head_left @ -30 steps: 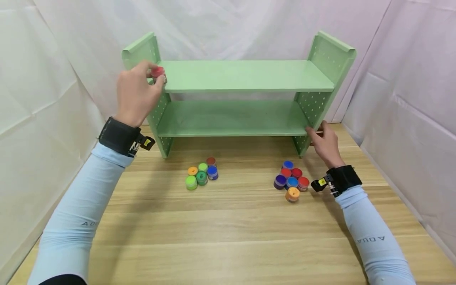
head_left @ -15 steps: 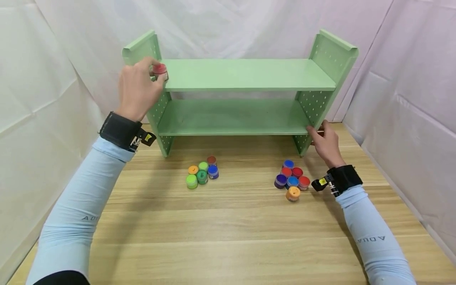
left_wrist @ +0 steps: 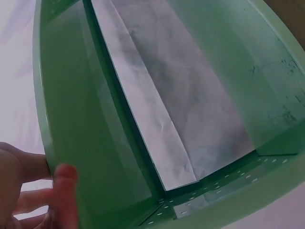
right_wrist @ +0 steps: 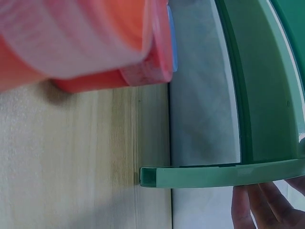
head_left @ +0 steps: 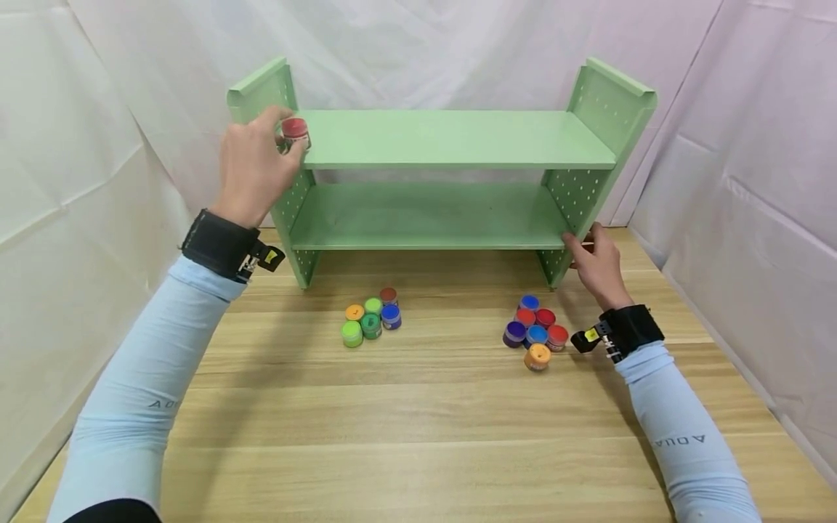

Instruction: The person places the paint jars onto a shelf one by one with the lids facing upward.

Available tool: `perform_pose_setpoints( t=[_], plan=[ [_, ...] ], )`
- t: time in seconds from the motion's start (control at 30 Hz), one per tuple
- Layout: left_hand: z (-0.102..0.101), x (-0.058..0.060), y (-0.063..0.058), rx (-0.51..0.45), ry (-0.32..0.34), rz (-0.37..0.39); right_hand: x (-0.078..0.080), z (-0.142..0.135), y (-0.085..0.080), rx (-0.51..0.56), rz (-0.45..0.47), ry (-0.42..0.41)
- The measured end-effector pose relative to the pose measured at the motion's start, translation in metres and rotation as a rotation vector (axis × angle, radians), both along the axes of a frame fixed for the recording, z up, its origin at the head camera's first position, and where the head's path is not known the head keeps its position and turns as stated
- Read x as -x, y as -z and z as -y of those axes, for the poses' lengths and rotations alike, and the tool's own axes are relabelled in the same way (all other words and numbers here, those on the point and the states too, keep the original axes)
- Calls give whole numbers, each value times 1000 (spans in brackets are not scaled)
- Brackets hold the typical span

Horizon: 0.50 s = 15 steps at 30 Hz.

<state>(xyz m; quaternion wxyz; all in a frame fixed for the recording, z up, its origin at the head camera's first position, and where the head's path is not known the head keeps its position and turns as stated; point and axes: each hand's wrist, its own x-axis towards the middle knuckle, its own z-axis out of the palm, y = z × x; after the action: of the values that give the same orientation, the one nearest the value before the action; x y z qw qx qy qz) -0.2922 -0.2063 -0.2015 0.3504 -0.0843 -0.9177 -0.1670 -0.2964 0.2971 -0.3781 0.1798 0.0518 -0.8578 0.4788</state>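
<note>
Red-lidded jar [head_left: 296, 129] sits at ten o'clock, pinched between thumb and fingers of the left hand [head_left: 253, 171]; shelf contact unclear. Judged light, rigid, smooth; best gripped round its sides. Green shelf [head_left: 451, 138] spans twelve, its left end panel [head_left: 261, 94] crowding the knuckles. Right hand [head_left: 600, 269], three o'clock, grips the right end panel [head_left: 578, 200]. Jar clusters at half past seven [head_left: 370, 325] and four [head_left: 536, 334].

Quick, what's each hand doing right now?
Left hand: closed, pinching a red-lidded jar.
Right hand: closed, holding the side of the green shelf.
</note>
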Motion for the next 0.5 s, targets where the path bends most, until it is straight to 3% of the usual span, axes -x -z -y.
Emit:
perform_pose_setpoints(
  t=[0.17,0.3,0.4,0.5],
  plan=[
    [-3,-6,10,47,-25,-105,-2,-1,0,8,8,-2],
    [-9,-13,26,-1,-18,-307,-6,0,-2,-4,30,7],
    [-15,-19,43,-44,37,-487,-6,2,-5,-14,48,15],
    [-21,-23,63,-54,143,-576,-4,5,-9,-7,74,-3]
  ],
)
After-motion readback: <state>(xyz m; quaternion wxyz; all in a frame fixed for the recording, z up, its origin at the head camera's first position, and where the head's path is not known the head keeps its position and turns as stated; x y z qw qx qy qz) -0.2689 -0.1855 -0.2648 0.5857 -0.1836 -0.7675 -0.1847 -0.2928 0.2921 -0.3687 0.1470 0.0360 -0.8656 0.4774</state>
